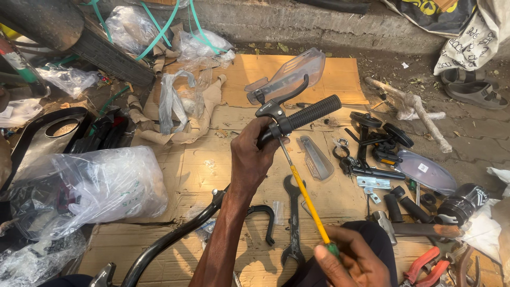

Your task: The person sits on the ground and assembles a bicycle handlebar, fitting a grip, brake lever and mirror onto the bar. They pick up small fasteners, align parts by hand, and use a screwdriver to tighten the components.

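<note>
While the left hand [251, 159] wraps tightly around a black handlebar [175, 236] just below its ribbed rubber grip [313, 112], the right hand [353, 260] clenches the green handle of a yellow-shafted screwdriver [308, 204]. Its metal tip rises to the brake lever clamp [272, 114] right above the left fingers. Below both hands, on flattened cardboard [175, 175], lies a black spanner [293, 223]. Right of the screwdriver sit small black parts [372, 143] and red-handled pliers [427, 266].
</note>
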